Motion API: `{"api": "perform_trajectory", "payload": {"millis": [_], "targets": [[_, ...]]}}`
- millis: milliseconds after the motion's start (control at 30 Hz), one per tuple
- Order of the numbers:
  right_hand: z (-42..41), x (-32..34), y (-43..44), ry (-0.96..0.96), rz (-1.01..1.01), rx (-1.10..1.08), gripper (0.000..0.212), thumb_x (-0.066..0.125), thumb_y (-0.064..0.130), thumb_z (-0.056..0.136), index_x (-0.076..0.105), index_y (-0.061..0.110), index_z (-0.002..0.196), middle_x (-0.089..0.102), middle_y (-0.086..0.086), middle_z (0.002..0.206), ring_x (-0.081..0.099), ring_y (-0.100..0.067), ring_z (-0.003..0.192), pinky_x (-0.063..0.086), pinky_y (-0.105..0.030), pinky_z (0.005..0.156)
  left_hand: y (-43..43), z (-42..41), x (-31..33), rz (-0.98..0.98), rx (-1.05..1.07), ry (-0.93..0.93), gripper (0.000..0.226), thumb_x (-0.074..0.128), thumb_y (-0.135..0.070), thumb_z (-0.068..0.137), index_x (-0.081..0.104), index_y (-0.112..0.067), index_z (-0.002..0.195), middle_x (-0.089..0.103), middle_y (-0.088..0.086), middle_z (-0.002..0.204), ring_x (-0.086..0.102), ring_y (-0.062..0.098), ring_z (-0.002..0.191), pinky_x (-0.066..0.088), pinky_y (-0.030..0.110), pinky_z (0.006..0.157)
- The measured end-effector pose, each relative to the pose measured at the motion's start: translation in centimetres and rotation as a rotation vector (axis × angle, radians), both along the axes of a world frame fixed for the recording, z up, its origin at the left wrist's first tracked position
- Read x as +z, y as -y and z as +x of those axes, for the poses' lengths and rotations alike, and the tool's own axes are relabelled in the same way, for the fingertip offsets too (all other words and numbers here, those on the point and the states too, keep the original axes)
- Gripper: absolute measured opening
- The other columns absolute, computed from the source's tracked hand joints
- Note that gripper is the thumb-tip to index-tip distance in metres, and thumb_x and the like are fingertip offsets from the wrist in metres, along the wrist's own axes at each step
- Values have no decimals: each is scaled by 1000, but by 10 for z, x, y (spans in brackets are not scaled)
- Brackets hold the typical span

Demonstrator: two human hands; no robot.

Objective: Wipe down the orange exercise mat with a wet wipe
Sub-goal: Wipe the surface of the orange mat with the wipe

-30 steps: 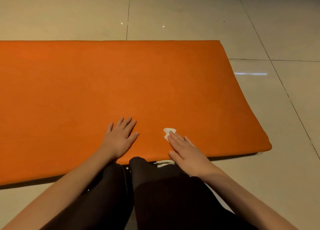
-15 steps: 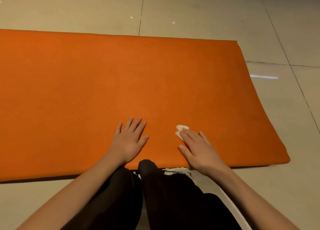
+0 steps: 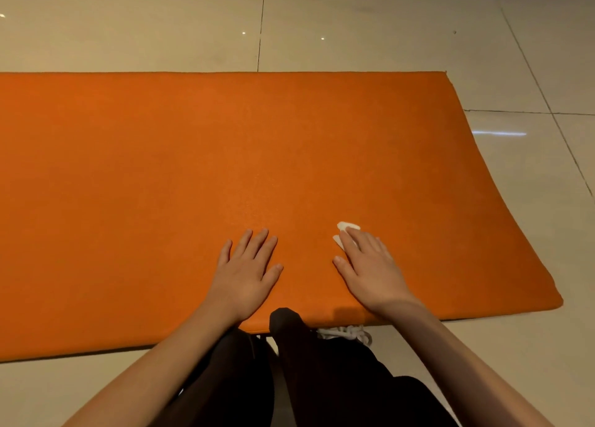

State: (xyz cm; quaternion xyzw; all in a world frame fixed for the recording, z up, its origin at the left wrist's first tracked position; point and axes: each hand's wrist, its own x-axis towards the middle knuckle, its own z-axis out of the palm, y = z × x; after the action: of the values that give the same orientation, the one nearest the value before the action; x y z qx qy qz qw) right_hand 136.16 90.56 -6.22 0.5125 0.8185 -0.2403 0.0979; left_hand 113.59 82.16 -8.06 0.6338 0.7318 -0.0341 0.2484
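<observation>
Head view: a big flat orange soft exercise mat [image 3: 161, 201] is seen spread out on the shiny pale tiled floor [image 3: 386, 24]. A small white wet wipe [image 3: 347, 226] is pressed onto the mat near its close edge, toward the right end. It is held down under the straight fingers [image 3: 351, 245] of the right hand [image 3: 370, 269]; nothing is gripped. The left hand [image 3: 248, 265] is laid flat on the mat nearby, fingers spread, holding nothing. Black trousers [image 3: 322, 378] and white shoe laces [image 3: 349, 333] are seen at the mat's close edge. The wiping step looks to be under way. Next, the wipe should probably be pushed across the mat with firm, even pressing, so that it is not left behind.
</observation>
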Motion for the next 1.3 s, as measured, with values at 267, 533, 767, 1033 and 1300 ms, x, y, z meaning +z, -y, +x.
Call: {"api": "perform_trajectory", "payload": {"millis": [267, 533, 767, 1033, 1300], "targets": [[-14, 3, 8, -1, -82, 39, 63, 22, 52, 103, 12, 22, 157, 2, 9, 164, -5, -7, 149, -15, -26, 115, -37, -10, -1, 68, 49, 37, 97, -3, -71, 72, 28, -26, 151, 30, -6, 152, 20, 16, 140, 18, 35, 112], [-19, -14, -20, -34, -120, -68, 69, 27, 49, 104, 1, 14, 157, -18, 1, 162, -17, -10, 148, -13, -28, 118, -40, -10, -18, 32, 23, 7, 95, -11, -69, 75, 8, -25, 157, 0, -6, 164, -10, 15, 150, -10, 35, 119], [-13, -18, -20, 60, -75, 59, 80, 7, 63, 93, -6, 16, 156, -15, 1, 163, -16, -10, 148, -15, -26, 116, -42, -9, -17, 45, 32, 9, 95, -11, -68, 75, 11, -25, 157, 2, -6, 164, -8, 16, 150, -9, 35, 119], [-35, -24, -26, 21, -65, 5, 81, 18, 62, 96, -6, 13, 156, -17, 0, 162, -16, -15, 149, -14, -30, 116, -68, -21, -20, 147, 54, 39, 80, 13, -64, 83, 52, -16, 134, 47, 1, 135, 36, 22, 130, 26, 38, 105], [-33, -38, -62, 113, -77, -85, 71, 17, 54, 102, -8, 15, 155, -21, 1, 161, -19, -11, 148, -13, -37, 119, -68, -24, -34, 174, 49, 80, 77, 16, -60, 90, 43, -12, 143, 38, 6, 150, 18, 27, 148, 14, 46, 120]]}}
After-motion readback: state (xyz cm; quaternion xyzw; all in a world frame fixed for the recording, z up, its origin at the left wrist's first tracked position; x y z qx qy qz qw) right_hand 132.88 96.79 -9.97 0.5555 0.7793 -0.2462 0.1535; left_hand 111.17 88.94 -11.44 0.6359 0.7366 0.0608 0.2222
